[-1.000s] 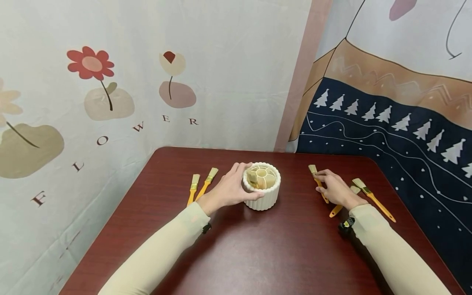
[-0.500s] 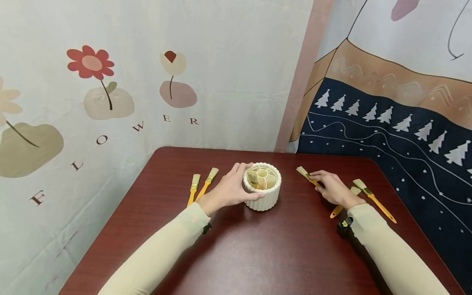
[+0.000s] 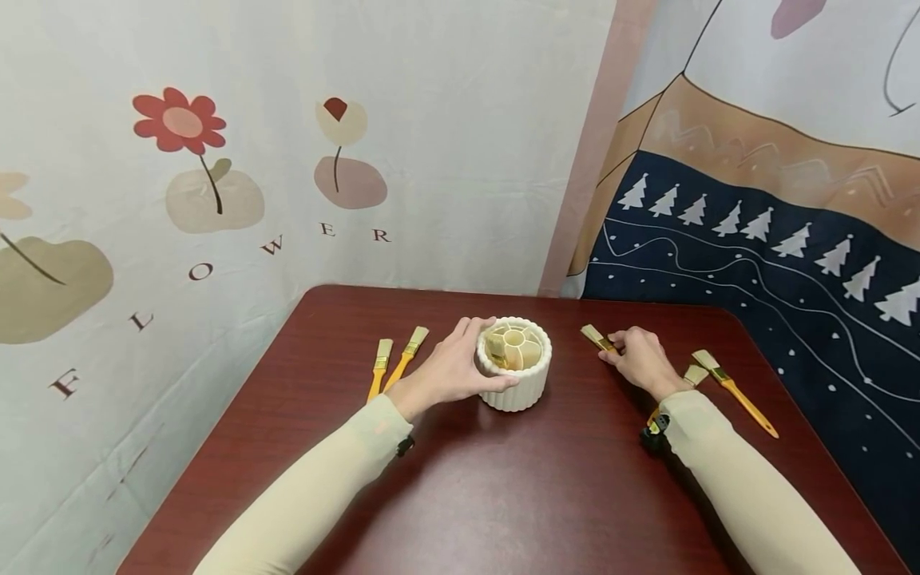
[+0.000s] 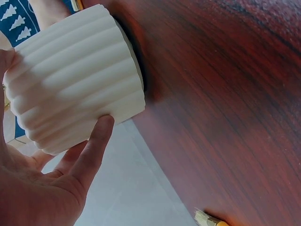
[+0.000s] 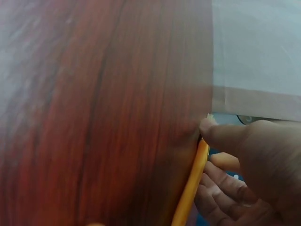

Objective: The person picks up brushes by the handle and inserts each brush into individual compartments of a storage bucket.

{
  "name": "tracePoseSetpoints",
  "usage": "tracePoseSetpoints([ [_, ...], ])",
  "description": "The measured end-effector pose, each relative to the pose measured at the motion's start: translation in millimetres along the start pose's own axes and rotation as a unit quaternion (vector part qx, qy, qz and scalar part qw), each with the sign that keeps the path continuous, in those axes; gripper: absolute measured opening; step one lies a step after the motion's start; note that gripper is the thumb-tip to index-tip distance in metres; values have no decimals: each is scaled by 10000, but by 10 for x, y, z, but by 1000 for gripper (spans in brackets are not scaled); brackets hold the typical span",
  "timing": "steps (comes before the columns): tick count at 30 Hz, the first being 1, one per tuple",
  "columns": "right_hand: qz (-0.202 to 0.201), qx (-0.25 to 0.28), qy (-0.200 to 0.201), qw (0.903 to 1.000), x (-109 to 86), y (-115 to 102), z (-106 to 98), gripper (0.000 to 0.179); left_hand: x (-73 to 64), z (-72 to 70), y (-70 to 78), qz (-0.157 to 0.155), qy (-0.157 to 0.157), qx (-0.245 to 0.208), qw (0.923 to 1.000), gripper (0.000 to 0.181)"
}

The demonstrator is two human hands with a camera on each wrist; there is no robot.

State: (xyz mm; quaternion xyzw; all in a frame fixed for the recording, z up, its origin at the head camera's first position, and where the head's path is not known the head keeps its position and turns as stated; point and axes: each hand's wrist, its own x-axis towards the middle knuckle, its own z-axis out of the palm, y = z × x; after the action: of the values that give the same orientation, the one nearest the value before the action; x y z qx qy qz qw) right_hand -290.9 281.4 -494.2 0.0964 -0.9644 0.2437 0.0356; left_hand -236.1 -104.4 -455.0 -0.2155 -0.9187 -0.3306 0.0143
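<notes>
My left hand (image 3: pixel 454 366) grips the side of a white ribbed pot (image 3: pixel 516 390), thumb toward me and fingers around the far left rim. The pot's inside is divided into sections around a round centre, and one paintbrush (image 3: pixel 497 350) stands in a left section. In the left wrist view, fingers (image 4: pixel 96 141) spread against the fluted wall (image 4: pixel 80 84). To the right of the pot, my right hand (image 3: pixel 642 361) pinches a flat paintbrush (image 3: pixel 595 335) low over the table, bristles pointing left. Its orange handle (image 5: pixel 192 181) runs past the thumb in the right wrist view.
Two paintbrushes lie left of the pot, a nearer-left brush (image 3: pixel 379 367) and a second brush (image 3: pixel 410 351). Right of my right hand lie another paintbrush (image 3: pixel 736 393) and one partly hidden brush (image 3: pixel 694 375) under the wrist. The dark red table (image 3: pixel 503 495) meets printed curtains behind.
The brush in my right hand has swung so its bristles point left, and it sits nearer the pot. My right hand has shifted slightly left. My left hand stays on the pot.
</notes>
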Motion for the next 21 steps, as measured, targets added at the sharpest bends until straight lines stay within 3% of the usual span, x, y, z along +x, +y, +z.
tracePoseSetpoints([
  [12, -41, -27, 274, 9996, 22, -75, 17, 22, -11, 6, 9, -30, -14, -84, 10000, 109],
  [21, -120, 110, 586, 9981, -13, -157, -53, 24, -1, 8, -10, 12, 18, -34, 10000, 110],
])
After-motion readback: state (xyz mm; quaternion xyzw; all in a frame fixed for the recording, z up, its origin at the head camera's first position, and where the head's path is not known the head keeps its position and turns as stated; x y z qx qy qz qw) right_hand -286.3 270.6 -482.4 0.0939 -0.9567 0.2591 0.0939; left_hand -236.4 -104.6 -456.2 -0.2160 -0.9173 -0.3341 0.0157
